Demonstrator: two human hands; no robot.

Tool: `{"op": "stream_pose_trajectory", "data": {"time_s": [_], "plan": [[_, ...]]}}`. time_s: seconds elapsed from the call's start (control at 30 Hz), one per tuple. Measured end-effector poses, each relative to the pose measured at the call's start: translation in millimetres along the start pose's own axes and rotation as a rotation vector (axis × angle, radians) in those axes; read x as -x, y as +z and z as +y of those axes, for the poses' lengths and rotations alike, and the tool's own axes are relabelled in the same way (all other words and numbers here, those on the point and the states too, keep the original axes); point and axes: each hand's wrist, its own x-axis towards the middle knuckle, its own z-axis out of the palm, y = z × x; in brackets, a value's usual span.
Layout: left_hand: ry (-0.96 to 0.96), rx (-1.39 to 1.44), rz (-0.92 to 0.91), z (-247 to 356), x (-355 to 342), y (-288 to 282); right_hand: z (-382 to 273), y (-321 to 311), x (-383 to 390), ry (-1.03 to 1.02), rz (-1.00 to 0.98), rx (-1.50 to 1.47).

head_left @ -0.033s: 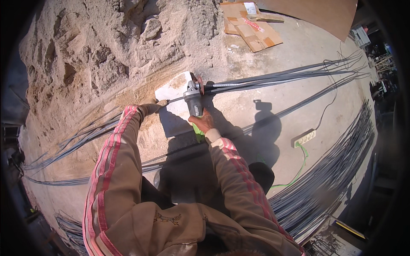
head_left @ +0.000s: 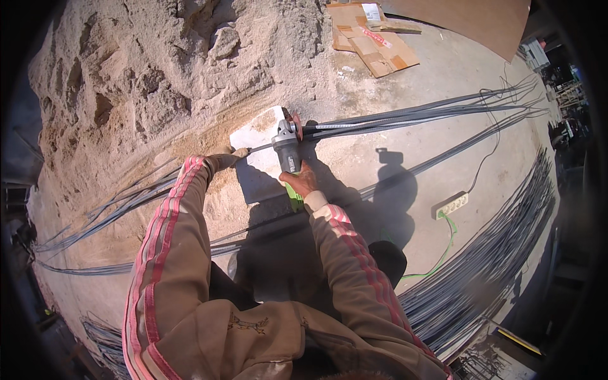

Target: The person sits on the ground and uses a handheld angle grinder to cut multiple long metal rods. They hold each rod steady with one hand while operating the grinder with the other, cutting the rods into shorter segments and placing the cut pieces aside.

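My right hand (head_left: 305, 180) is wrapped round the green body of an angle grinder (head_left: 288, 152). The grinder has a dark middle and a grey metal head. Its reddish disc (head_left: 297, 126) stands on edge over a bundle of long dark steel rods (head_left: 392, 116). To its left, my left hand (head_left: 224, 162) is closed on a dark rod (head_left: 261, 148) of that bundle, its fingertips near the edge of a pale slab (head_left: 253, 181). That slab lies on the ground under the rods and the grinder. Exactly where the disc meets the rods is too small to tell.
A big sand heap (head_left: 158, 76) rises at the far left. Flattened cardboard (head_left: 373, 47) lies at the back. To the right are a white power strip (head_left: 453, 206) with a green cord (head_left: 451, 244) and a large pile of rods (head_left: 487, 259). More rods (head_left: 430, 161) cross nearer me.
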Motion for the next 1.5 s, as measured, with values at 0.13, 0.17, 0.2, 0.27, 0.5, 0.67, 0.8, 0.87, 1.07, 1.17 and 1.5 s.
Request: {"op": "stream_pose_trajectory", "data": {"time_s": [0.13, 0.17, 0.2, 0.27, 0.5, 0.67, 0.8, 0.87, 1.07, 1.17, 1.5], "plan": [[0.005, 0.011, -0.001, -2, 2, -2, -5, -1, 1, 0.031, -0.044, 0.026], [0.003, 0.012, -0.001, -3, 2, -2, -8, -4, 1, 0.068, -0.104, 0.035], [0.007, 0.014, -0.004, -2, 1, -2, -9, -6, 0, 0.082, -0.122, 0.045], [0.013, 0.021, -0.006, 0, 0, -2, -11, -9, 0, 0.084, -0.125, 0.065], [0.004, 0.036, -0.009, -5, -2, -1, -25, -12, 12, 0.052, -0.165, -0.113], [0.022, 0.034, -0.019, 4, -3, 1, 4, -3, -2, 0.055, -0.133, -0.063], [0.025, 0.046, -0.016, 2, -4, 1, 8, 0, -6, 0.059, -0.140, -0.025], [0.026, 0.050, -0.012, 0, -5, 1, 3, -3, -2, 0.069, -0.127, 0.004], [0.028, 0.062, -0.012, -6, -4, 1, -21, -10, 14, 0.046, -0.094, -0.100], [0.034, 0.072, -0.011, -6, -5, 1, -16, -8, 10, 0.029, -0.080, -0.108], [0.042, 0.092, -0.008, -13, -13, 5, -19, -9, 9, 0.044, -0.075, -0.089]]}}
